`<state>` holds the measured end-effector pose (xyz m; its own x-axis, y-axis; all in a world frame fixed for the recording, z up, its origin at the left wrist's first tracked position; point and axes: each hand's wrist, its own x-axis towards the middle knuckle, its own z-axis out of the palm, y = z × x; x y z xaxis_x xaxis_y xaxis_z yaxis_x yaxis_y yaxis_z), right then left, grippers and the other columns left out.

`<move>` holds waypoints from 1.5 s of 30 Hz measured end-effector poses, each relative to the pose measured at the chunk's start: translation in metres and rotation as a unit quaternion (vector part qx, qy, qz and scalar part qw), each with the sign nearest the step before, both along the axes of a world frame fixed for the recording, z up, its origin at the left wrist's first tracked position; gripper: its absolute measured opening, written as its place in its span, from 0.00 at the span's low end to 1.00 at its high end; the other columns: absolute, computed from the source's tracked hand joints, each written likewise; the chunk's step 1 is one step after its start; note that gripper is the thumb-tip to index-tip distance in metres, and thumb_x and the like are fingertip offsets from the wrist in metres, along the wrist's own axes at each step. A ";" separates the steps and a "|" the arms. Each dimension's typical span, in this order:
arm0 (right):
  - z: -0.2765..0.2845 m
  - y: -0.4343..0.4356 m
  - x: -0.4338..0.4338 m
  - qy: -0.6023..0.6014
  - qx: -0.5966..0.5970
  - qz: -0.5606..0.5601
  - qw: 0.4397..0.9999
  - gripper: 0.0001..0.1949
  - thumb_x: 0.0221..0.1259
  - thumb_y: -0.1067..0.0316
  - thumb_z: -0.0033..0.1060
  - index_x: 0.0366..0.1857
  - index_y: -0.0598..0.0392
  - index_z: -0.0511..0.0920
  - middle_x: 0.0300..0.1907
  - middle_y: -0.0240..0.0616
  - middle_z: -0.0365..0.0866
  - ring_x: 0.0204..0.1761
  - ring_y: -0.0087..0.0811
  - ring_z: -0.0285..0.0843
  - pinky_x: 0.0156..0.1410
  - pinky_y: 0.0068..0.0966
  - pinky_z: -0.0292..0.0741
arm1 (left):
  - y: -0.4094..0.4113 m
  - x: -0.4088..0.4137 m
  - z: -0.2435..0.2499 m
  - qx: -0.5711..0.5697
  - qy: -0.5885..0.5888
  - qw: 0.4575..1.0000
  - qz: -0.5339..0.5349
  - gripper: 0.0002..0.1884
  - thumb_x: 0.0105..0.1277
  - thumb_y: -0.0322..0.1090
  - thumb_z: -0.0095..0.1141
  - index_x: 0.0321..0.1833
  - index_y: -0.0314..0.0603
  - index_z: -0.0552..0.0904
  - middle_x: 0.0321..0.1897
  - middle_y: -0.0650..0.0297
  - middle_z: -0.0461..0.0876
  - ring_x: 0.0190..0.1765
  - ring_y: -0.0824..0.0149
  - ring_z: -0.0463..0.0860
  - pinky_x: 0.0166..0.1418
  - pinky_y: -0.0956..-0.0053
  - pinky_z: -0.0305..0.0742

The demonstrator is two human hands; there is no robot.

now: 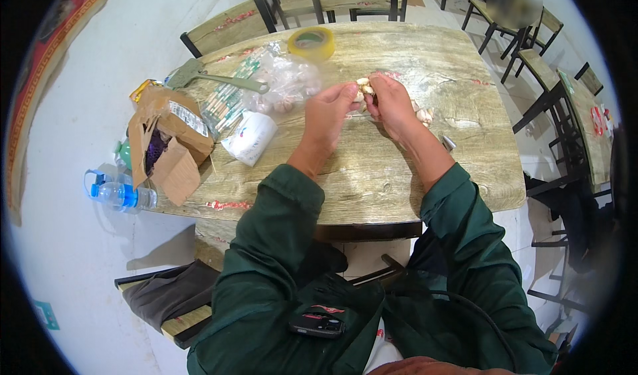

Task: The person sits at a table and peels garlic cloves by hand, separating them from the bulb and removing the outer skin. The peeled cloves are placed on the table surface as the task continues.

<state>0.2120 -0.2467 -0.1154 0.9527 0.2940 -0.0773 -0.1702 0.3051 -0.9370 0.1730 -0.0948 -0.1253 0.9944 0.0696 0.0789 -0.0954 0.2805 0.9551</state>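
Observation:
Over the far middle of the wood-grain table (369,175), my left hand (329,106) and my right hand (391,98) meet around a cluster of pale garlic cloves (364,87). Both hands pinch it with thumbs and fingertips, and the fingers hide part of it. Just right of my right wrist lie more garlic pieces (424,116) on the tabletop. A small shiny metal piece (448,143) sits beside my right forearm. Left of my left hand is a clear plastic bag (284,78) with what look like garlic bulbs (283,105) in it.
A roll of tape (326,51), a green spatula (219,77), packaged chopsticks (224,103), a white paper roll (250,138) and a torn cardboard box (174,126) stand to the left. A water bottle (122,195) is at the left edge. Chairs (229,23) surround the table.

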 end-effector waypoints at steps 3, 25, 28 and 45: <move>0.017 -0.004 -0.007 0.052 0.019 0.012 0.998 0.09 0.77 0.61 0.52 0.38 0.52 0.77 0.24 0.27 0.73 0.18 0.17 0.64 0.20 0.19 0.58 | 0.000 -0.004 0.004 0.109 -0.040 0.993 0.020 0.15 0.76 0.38 0.64 0.56 0.32 0.87 0.46 0.62 0.90 0.45 0.71 0.87 0.49 0.77 0.83; 0.017 -0.038 0.000 -0.303 -0.589 0.002 0.750 0.10 0.63 0.61 0.55 0.33 0.52 0.85 0.32 0.43 0.88 0.38 0.45 0.87 0.46 0.41 0.81 | 0.024 0.014 -0.003 -0.150 0.050 0.987 -0.003 0.17 0.80 0.39 0.56 0.63 0.33 0.78 0.45 0.61 0.86 0.44 0.68 0.85 0.51 0.76 0.83; 0.022 -0.036 -0.002 -0.324 -0.624 0.016 0.711 0.09 0.59 0.60 0.59 0.33 0.50 0.87 0.35 0.43 0.89 0.42 0.48 0.87 0.48 0.44 0.81 | 0.022 0.011 0.002 -0.181 0.066 0.981 -0.011 0.18 0.81 0.37 0.55 0.66 0.33 0.76 0.47 0.59 0.86 0.47 0.67 0.86 0.52 0.76 0.83; 0.022 -0.018 -0.010 -0.295 -0.299 -0.007 0.907 0.16 0.71 0.55 0.65 0.50 0.57 0.87 0.34 0.37 0.87 0.36 0.28 0.83 0.44 0.28 0.79 | 0.019 0.011 -0.007 -0.174 0.050 0.976 -0.120 0.17 0.76 0.27 0.57 0.64 0.37 0.73 0.56 0.61 0.81 0.59 0.66 0.82 0.67 0.68 0.78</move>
<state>0.2023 -0.2644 -0.0931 0.8828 0.3563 0.3061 0.4158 -0.2897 -0.8621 0.1839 -0.0758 -0.1319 0.9869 -0.1614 -0.0065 0.1022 0.5925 0.7990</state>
